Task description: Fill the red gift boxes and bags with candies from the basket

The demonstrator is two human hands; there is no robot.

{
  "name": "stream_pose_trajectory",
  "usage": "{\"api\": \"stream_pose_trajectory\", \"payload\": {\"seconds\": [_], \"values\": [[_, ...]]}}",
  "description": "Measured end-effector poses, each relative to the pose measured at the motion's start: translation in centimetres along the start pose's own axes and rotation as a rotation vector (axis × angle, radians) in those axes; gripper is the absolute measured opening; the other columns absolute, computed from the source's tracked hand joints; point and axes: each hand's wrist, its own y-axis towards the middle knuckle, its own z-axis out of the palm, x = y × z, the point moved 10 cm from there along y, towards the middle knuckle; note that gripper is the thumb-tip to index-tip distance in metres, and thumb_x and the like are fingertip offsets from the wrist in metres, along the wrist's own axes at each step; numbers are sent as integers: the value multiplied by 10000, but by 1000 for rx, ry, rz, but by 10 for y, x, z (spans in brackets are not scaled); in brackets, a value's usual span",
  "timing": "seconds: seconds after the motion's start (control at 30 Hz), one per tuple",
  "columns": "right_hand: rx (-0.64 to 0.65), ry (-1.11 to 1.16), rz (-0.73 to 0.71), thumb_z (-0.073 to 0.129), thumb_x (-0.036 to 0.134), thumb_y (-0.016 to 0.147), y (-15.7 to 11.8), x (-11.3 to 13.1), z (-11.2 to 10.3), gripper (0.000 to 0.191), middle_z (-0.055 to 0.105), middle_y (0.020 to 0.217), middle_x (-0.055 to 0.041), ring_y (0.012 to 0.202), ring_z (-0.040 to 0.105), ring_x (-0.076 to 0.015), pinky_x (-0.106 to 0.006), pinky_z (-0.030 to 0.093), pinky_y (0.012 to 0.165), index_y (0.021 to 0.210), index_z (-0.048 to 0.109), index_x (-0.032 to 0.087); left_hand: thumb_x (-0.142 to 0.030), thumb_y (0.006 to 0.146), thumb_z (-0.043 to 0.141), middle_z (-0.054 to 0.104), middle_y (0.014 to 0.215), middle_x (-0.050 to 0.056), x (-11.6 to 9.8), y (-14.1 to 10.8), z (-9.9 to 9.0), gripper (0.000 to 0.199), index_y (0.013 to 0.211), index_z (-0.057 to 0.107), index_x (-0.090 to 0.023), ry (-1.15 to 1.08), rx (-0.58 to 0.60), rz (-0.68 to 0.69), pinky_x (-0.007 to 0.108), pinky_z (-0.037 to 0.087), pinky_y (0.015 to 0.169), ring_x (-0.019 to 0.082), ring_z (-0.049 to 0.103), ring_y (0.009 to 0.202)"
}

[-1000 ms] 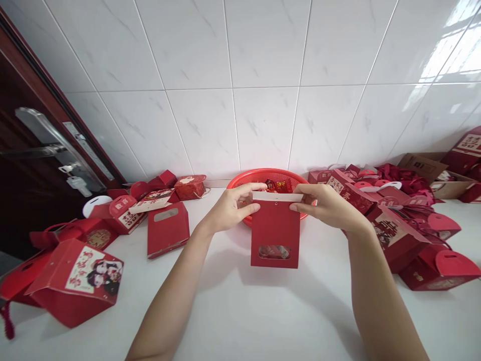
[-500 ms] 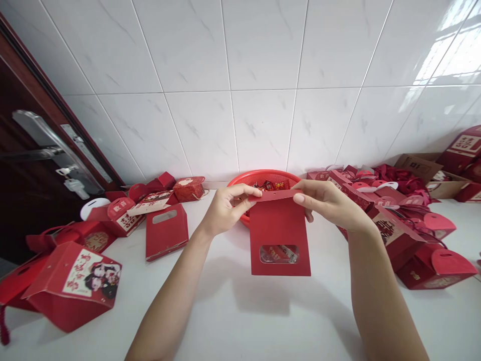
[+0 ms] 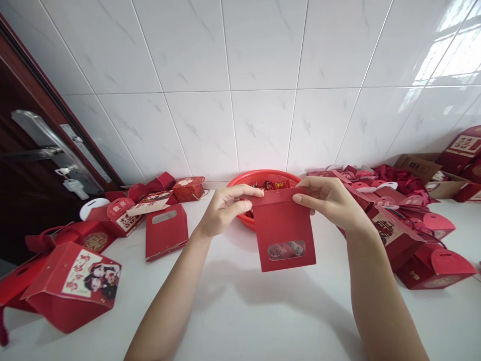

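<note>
Beside the door (image 3: 33, 210), red boxes (image 3: 60, 306) are crowding the counter (image 3: 240, 321). The left hand (image 3: 227, 206) is curling at the flap's (image 3: 274, 197) left corner — whether gripping, one cannot tell. The red packet (image 3: 283, 223) is hanging between 2 forearms (image 3: 176, 291), partly hiding the basket (image 3: 263, 173). The right hand (image 3: 332, 200) is pinching the flap — more boxes (image 3: 438, 268) are crowding beyond.

From the head, this camera looks forward and down, close over the smooth white worktop (image 3: 263, 331)! Glossy white tiled wall (image 3: 263, 125) straight ahead.
</note>
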Motion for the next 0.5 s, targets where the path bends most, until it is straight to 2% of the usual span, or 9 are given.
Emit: {"api": "stream_pose_trajectory", "payload": {"seconds": [0.1,0.3,0.43,0.5], "values": [[-15,7,-39,749,439,828,-1,3,-1,280,656,769,-37,657,588,-150,-257,453,525,827,681,167,-332,785,764,770,1125,77,2,-1,-5,321,1081,771,-211,22,-79,-23,319,597,814,247,708,1023],[-19,-24,-65,745,466,836,-2,8,0,294,657,779,-39,679,598,-155,-263,467,547,836,701,175,-404,807,774,797,977,71,8,-1,-5,272,966,799,-185,53,-108,-34,298,612,735,215,739,852],[0,-71,-81,720,484,858,-3,13,2,306,661,781,-43,663,586,-145,-254,462,532,857,723,178,-397,821,762,801,925,61,-2,-4,-8,264,969,797,-181,105,-185,36,297,618,737,212,743,834],[-36,-105,-128,715,486,863,-5,18,-3,313,647,746,-38,640,562,-137,-248,443,509,837,729,175,-395,828,755,802,919,60,-7,-6,-7,255,961,795,-181,115,-217,60,289,618,731,210,747,836]]}}
